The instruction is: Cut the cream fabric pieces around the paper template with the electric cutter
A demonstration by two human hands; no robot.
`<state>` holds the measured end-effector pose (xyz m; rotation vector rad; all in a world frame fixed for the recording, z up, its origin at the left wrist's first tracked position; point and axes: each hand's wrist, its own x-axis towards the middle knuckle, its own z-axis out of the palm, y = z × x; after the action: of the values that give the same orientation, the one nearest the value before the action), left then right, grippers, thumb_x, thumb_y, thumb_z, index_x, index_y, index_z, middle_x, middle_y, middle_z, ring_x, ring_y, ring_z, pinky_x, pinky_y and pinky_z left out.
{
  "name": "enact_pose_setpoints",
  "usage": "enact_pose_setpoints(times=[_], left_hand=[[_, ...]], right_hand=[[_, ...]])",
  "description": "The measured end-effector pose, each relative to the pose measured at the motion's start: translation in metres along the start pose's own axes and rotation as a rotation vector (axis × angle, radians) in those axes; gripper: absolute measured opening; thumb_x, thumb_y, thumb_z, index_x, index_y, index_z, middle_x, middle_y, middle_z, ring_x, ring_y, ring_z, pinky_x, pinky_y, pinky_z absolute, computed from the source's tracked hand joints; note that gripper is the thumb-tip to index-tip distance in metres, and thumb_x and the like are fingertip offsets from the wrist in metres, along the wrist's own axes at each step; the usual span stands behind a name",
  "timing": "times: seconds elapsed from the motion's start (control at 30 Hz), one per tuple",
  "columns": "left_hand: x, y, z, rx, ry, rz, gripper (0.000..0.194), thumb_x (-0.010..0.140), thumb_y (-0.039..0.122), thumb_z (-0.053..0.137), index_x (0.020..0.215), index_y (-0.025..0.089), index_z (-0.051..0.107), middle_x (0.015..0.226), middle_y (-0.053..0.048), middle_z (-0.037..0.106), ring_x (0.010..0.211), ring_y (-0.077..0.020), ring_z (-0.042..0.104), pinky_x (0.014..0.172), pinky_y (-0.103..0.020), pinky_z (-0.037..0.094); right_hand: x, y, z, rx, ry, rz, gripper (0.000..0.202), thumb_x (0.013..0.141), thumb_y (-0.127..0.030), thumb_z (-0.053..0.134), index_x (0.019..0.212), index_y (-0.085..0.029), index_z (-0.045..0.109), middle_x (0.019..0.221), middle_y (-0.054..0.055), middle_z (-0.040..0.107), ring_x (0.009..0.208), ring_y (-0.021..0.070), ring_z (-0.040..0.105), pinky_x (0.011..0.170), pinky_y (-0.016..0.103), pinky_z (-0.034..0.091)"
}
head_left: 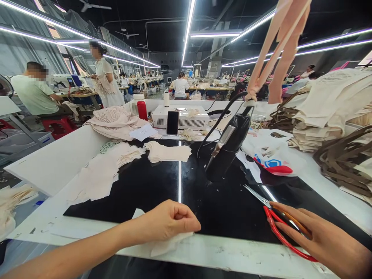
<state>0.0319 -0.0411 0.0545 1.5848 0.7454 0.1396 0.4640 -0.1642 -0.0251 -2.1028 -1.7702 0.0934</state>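
Observation:
My left hand point(176, 221) is closed at the near edge of the black mat point(157, 186), fingers curled and thumb pressed against them. Pale cloth point(170, 245) shows below and behind this hand, and its gripped part is hidden by the fingers. At the right, my right hand point(318, 229) has its fingers on the handles of red-handled scissors point(269, 215). The slim metal blades point away to the upper left, low over the mat. A cream stack of cut cloth pieces point(167, 151) lies farther back, beside a looser pile of pale cloth point(100, 172).
A black hand-held device point(229, 145) hangs from peach fabric strips point(279, 50) over the mat. Behind stand a phone point(172, 123), a white vented box point(188, 116) and a red bottle point(142, 110). A plastic bag point(274, 153) and cloth stacks point(328, 104) lie right. Other people work beyond.

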Motion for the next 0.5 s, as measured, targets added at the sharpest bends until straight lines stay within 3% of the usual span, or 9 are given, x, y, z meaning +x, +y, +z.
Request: enact_pose_setpoints(times=[0.07,0.13,0.2,0.27,0.37,0.43,0.5], left_hand=[[-0.002,-0.001,0.003,0.009,-0.021,-0.059,0.038,0.087,0.054,0.081,0.098,0.018,0.079,0.069,0.005,0.042,0.064,-0.0110,0.032,0.056,-0.024,0.024],[-0.005,0.000,0.007,0.038,-0.030,-0.084,0.030,0.089,0.047,0.079,0.092,0.017,0.077,0.068,0.005,0.042,0.063,-0.0106,0.032,0.054,-0.024,0.023],[-0.008,0.003,0.011,0.061,-0.045,-0.091,0.029,0.091,0.045,0.075,0.088,0.016,0.076,0.066,0.005,0.044,0.063,-0.0103,0.033,0.054,-0.023,0.025],[-0.012,0.006,0.016,0.078,-0.078,-0.100,0.026,0.092,0.042,0.073,0.088,0.016,0.077,0.066,0.005,0.045,0.061,-0.0099,0.034,0.053,-0.023,0.025],[-0.022,0.013,0.022,0.085,-0.152,-0.099,0.024,0.093,0.039,0.069,0.092,0.017,0.078,0.065,0.005,0.046,0.059,-0.0090,0.033,0.051,-0.022,0.024],[-0.029,0.014,0.026,0.073,-0.197,-0.090,0.024,0.094,0.039,0.067,0.089,0.017,0.076,0.068,0.004,0.049,0.060,-0.0085,0.036,0.052,-0.020,0.026],[-0.034,0.012,0.028,0.079,-0.258,-0.067,0.027,0.092,0.040,0.070,0.078,0.017,0.070,0.072,0.003,0.049,0.061,-0.0082,0.039,0.052,-0.020,0.027]], right_hand=[[0.002,-0.013,-0.005,-0.018,0.010,-0.023,0.065,0.096,-0.073,0.051,0.134,-0.027,0.076,0.117,0.016,0.082,0.089,0.0313,0.082,0.074,0.039,0.065],[0.003,-0.026,-0.010,-0.032,0.028,-0.065,0.069,0.097,-0.075,0.049,0.132,-0.023,0.077,0.120,0.016,0.081,0.094,0.0323,0.082,0.079,0.040,0.067],[0.003,-0.037,-0.014,-0.074,0.039,-0.081,0.062,0.102,-0.067,0.046,0.131,-0.022,0.077,0.124,0.014,0.081,0.101,0.0308,0.082,0.089,0.042,0.066],[0.002,-0.045,-0.016,-0.148,0.049,-0.113,0.052,0.107,-0.056,0.045,0.131,-0.022,0.076,0.120,0.014,0.081,0.098,0.0279,0.082,0.087,0.039,0.067],[-0.002,-0.062,-0.011,-0.255,0.173,-0.280,0.045,0.109,-0.043,0.043,0.122,-0.021,0.079,0.115,0.014,0.083,0.095,0.0283,0.082,0.083,0.041,0.069],[-0.007,-0.084,-0.003,-0.238,0.265,-0.435,0.040,0.110,-0.036,0.044,0.120,-0.020,0.079,0.118,0.012,0.083,0.103,0.0284,0.082,0.090,0.042,0.069],[-0.011,-0.114,0.008,-0.120,0.241,-0.549,0.035,0.110,-0.029,0.046,0.131,-0.023,0.074,0.127,0.009,0.081,0.113,0.0228,0.080,0.098,0.035,0.067]])
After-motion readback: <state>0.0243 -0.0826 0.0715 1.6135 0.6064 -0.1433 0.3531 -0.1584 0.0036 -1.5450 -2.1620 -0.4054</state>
